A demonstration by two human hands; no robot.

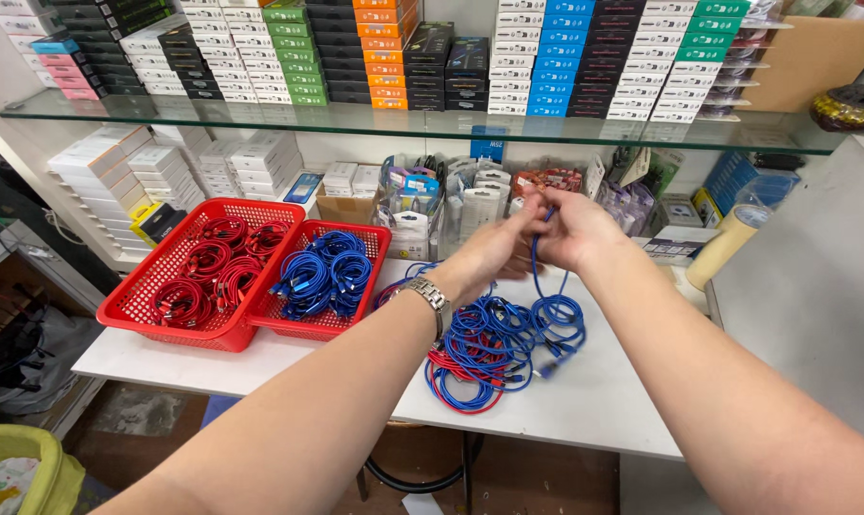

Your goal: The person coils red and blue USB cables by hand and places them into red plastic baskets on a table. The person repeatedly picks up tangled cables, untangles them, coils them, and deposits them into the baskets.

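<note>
A blue cable hangs from the two hands, pinched between the left hand and the right hand above the far middle of the counter. It is thin and braided-looking, and runs down from the fingers in a slack line. Its lower end drops into a loose heap of cables lying on the counter just below the hands. The heap is mostly blue loops, tangled and overlapping, with a few red strands at its near left edge. Where the held cable ends inside the heap cannot be told.
</note>
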